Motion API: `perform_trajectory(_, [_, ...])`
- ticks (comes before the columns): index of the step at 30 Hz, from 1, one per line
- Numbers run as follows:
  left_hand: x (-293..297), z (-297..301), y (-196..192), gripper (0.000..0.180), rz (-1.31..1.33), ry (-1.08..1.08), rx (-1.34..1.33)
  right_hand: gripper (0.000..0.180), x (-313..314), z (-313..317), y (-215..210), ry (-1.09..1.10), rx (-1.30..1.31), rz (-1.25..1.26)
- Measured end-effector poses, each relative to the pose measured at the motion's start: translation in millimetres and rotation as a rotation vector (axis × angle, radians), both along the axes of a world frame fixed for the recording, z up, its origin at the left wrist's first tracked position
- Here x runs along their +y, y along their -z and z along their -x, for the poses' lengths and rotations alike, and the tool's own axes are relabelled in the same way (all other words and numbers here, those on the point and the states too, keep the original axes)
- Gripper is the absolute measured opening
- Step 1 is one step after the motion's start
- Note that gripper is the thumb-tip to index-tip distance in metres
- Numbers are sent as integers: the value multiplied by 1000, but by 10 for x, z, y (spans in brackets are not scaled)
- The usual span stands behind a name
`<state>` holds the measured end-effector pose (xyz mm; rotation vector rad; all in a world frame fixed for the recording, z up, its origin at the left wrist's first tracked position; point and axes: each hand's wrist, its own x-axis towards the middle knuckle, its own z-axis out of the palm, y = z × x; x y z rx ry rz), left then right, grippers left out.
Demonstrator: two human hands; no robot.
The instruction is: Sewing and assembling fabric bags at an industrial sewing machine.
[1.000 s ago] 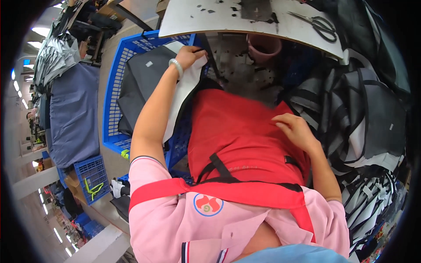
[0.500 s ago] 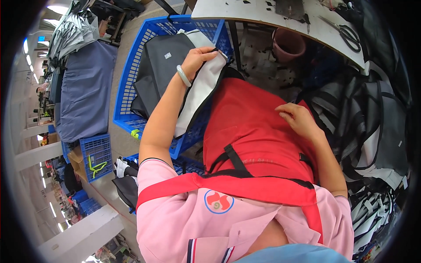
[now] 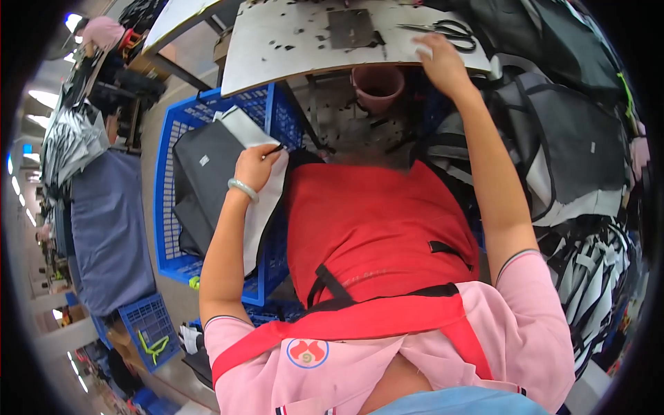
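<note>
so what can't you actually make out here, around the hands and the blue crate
- Right hand, head view: its fingertips lie on the white table by the scissors; whether they pinch anything is unclear.
- Left hand: grips a white fabric piece; its palm side is hidden.
- Blue crate: dark fabric covers its contents and floor.
- Pink bowl: the table edge cuts off its far rim.
- The table's far side is cut off by the picture's rim.

Crate (image 3: 169,207): stood left of the lap, holding a fabric piece (image 3: 207,173).
Left hand (image 3: 256,166): gripped that piece's edge over the crate.
Table (image 3: 277,48): ahead.
Scissors (image 3: 446,29): on the table, just beside the right hand (image 3: 439,59).
Pot (image 3: 377,86): under the table edge.
</note>
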<state>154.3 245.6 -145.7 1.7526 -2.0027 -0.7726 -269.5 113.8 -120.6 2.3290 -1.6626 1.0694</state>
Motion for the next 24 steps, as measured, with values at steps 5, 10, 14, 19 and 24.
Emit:
perform_trajectory(5, [124,260,-204,20,102,18,-65,44,-800,1119,115,466,177,-236])
perform_trajectory(10, [1150,616,-1526,17,44,507,206,48,-858,763,-127,326,377,-469])
perform_trajectory(14, [1474,760,-2553,25,50,670,419,47,-769,616,-338,221,269,-471])
perform_trajectory(19, [665,770,-2284,14,-101,146,420,43,-505,468,-316,261,255,-486])
perform_trajectory(24, [339,483,-1422,12,-280,-152,799,32,696,-622,-493,-393,-666,-823])
